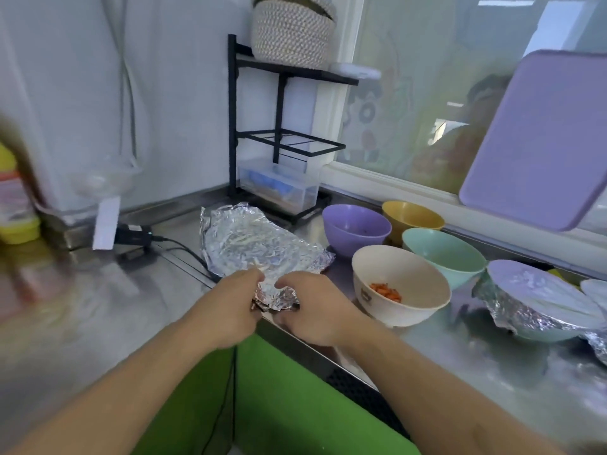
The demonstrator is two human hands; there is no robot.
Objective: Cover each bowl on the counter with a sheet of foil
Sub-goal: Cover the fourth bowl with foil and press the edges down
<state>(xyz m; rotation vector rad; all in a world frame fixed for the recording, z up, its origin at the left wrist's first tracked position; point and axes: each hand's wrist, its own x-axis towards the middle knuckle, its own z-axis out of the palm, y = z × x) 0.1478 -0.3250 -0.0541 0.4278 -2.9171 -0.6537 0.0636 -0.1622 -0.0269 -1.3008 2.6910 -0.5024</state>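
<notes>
1. Here, the left hand [226,305] and right hand [310,307] both pinched the near crumpled corner of the foil sheet [256,244] at the counter's [460,366] front edge.
2. The foil looked light, thin and easily torn; lifting by two spread corners would suit it.
3. Four open bowls stood beside it, the cream bowl [400,284] nearest; a foil-covered bowl [538,300] sat toward the counter's right end.

the left side of the view is smeared, so the yellow and red containers [16,205] there cannot be made out. a second foil-covered bowl [596,323] is cut off by the right edge, and the purple board [542,139] runs past it too. the near corner of the foil sheet [256,244] is crumpled between both hands, its edge hidden.
</notes>
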